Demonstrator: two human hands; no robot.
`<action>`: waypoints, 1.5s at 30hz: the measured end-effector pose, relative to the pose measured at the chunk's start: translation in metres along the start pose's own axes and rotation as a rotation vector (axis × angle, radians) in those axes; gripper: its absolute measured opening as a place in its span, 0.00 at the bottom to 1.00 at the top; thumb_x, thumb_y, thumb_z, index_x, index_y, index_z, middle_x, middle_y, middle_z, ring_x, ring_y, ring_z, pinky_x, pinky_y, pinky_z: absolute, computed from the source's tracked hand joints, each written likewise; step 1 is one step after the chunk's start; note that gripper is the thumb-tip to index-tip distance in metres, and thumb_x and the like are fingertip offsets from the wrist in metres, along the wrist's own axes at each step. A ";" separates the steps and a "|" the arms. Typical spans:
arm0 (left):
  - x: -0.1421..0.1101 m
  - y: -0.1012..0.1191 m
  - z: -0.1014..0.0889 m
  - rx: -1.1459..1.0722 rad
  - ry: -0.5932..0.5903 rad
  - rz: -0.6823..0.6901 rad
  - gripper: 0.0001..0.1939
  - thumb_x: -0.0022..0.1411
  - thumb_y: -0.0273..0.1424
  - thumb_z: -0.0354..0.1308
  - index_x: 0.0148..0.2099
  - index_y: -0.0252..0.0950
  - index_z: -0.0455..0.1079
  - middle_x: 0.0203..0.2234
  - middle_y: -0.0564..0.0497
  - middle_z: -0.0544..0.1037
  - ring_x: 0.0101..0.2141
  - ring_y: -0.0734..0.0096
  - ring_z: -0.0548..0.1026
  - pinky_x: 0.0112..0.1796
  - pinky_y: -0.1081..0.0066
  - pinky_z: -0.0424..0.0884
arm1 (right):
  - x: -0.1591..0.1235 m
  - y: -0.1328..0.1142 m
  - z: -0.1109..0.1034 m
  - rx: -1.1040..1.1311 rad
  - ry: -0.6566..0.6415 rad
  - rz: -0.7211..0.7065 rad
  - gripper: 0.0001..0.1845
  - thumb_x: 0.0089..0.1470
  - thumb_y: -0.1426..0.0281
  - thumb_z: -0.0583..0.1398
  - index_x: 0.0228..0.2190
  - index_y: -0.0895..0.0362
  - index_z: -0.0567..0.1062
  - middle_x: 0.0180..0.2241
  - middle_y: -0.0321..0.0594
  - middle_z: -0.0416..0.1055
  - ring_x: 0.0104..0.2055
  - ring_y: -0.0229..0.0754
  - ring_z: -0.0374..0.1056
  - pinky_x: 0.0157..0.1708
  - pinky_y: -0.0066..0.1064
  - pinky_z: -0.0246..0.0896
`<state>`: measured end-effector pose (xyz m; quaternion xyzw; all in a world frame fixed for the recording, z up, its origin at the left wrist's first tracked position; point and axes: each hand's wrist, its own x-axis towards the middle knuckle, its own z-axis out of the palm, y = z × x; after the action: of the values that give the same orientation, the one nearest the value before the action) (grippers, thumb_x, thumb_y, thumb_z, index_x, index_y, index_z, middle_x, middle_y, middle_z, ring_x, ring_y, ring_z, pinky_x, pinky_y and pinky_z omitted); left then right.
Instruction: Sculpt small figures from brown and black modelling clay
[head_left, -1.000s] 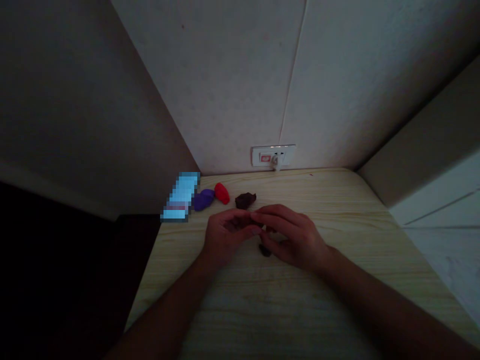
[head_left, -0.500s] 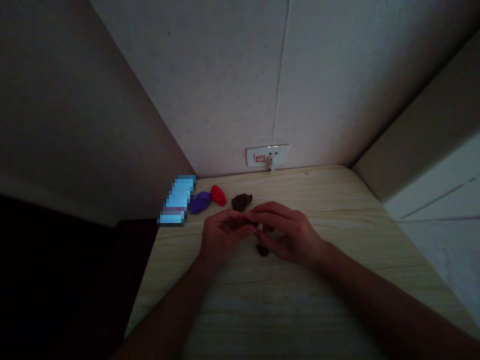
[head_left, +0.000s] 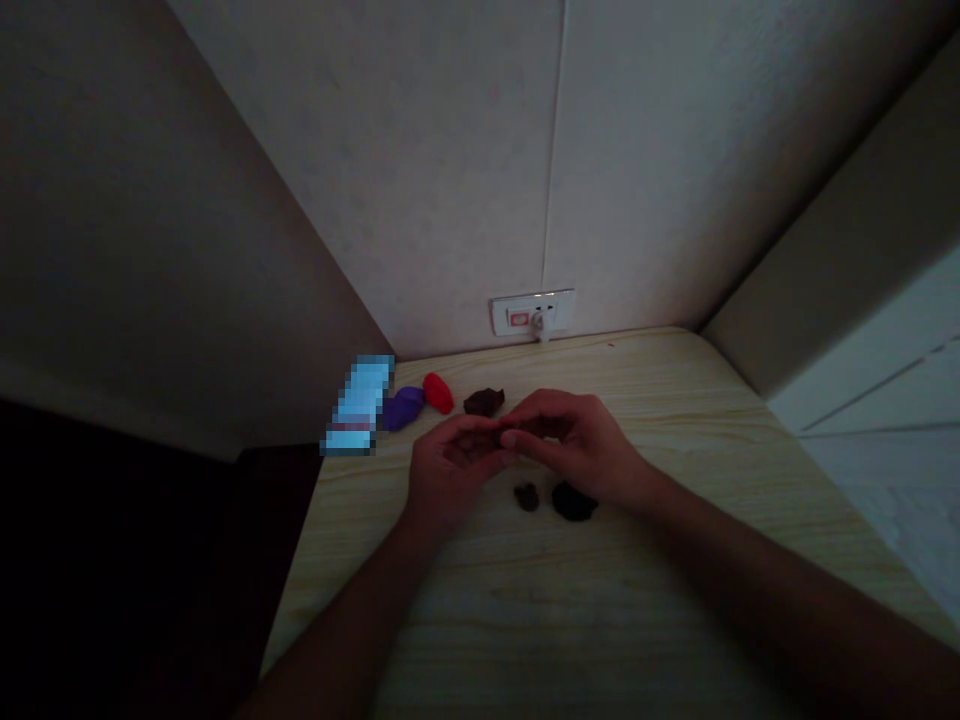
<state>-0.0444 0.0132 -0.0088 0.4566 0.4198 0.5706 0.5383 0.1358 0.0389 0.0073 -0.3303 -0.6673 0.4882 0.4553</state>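
My left hand point(head_left: 454, 465) and my right hand point(head_left: 581, 445) meet over the middle of the table, fingertips touching. Between them they pinch a small piece of dark brown modelling clay point(head_left: 498, 434), mostly hidden by the fingers. Just beyond the fingertips lies a larger brown clay lump point(head_left: 484, 402). Nearer to me, below the hands, a small dark brown clay bit point(head_left: 527, 496) rests on the wood. A black clay lump point(head_left: 574, 502) sits right of it, close under my right hand.
Purple clay point(head_left: 403, 408) and red clay point(head_left: 437, 393) lie side by side at the back left. A pixelated bright phone-like rectangle point(head_left: 358, 405) is at the left edge of the wooden table point(head_left: 480, 620). Behind, the wall holds a socket point(head_left: 533, 313) with a plug in it.
My right hand has turned and lifted a little, its thumb now against the left fingertips. The black lump, earlier hidden by this hand, now shows. The view has shifted slightly.
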 end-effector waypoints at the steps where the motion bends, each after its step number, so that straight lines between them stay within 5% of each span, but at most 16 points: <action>1: 0.000 -0.001 -0.001 -0.013 -0.003 0.002 0.21 0.37 0.25 0.79 0.36 0.36 0.79 0.31 0.49 0.85 0.32 0.66 0.83 0.34 0.71 0.80 | 0.001 0.001 0.000 0.031 -0.007 0.019 0.14 0.53 0.61 0.71 0.38 0.58 0.84 0.35 0.44 0.81 0.35 0.42 0.79 0.37 0.32 0.77; 10: 0.008 -0.011 -0.010 -0.034 0.042 -0.031 0.15 0.47 0.32 0.77 0.37 0.35 0.80 0.29 0.50 0.84 0.28 0.71 0.81 0.33 0.72 0.77 | 0.022 0.003 -0.005 0.181 -0.135 -0.045 0.10 0.54 0.63 0.71 0.34 0.58 0.84 0.32 0.40 0.81 0.32 0.38 0.78 0.34 0.28 0.75; 17: 0.008 -0.007 -0.005 -0.178 0.055 -0.063 0.13 0.48 0.32 0.77 0.37 0.36 0.80 0.32 0.50 0.84 0.31 0.71 0.81 0.35 0.72 0.79 | 0.027 0.016 -0.002 0.166 -0.089 -0.100 0.06 0.54 0.66 0.71 0.34 0.55 0.86 0.35 0.41 0.79 0.36 0.38 0.76 0.36 0.29 0.73; 26: 0.010 -0.011 -0.010 0.014 0.085 0.087 0.15 0.49 0.26 0.76 0.41 0.39 0.81 0.37 0.49 0.85 0.40 0.68 0.83 0.44 0.70 0.79 | 0.031 0.029 -0.001 0.436 -0.083 0.204 0.12 0.45 0.68 0.75 0.35 0.54 0.85 0.37 0.38 0.84 0.40 0.39 0.80 0.47 0.34 0.74; 37: 0.007 -0.009 -0.009 0.237 0.062 0.217 0.14 0.51 0.26 0.74 0.42 0.39 0.83 0.37 0.49 0.82 0.38 0.67 0.82 0.41 0.70 0.80 | 0.030 0.037 -0.003 0.536 -0.126 0.340 0.13 0.42 0.68 0.76 0.33 0.57 0.85 0.34 0.38 0.84 0.35 0.36 0.79 0.43 0.31 0.73; 45: 0.008 -0.004 -0.007 0.219 0.134 0.156 0.13 0.49 0.28 0.75 0.39 0.39 0.82 0.35 0.49 0.86 0.36 0.66 0.84 0.38 0.69 0.81 | 0.027 0.037 -0.003 0.459 -0.137 0.164 0.11 0.46 0.70 0.74 0.35 0.55 0.85 0.35 0.37 0.83 0.36 0.37 0.79 0.42 0.30 0.74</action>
<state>-0.0502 0.0213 -0.0140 0.5045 0.4779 0.5907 0.4100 0.1285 0.0748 -0.0201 -0.2372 -0.5393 0.6835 0.4309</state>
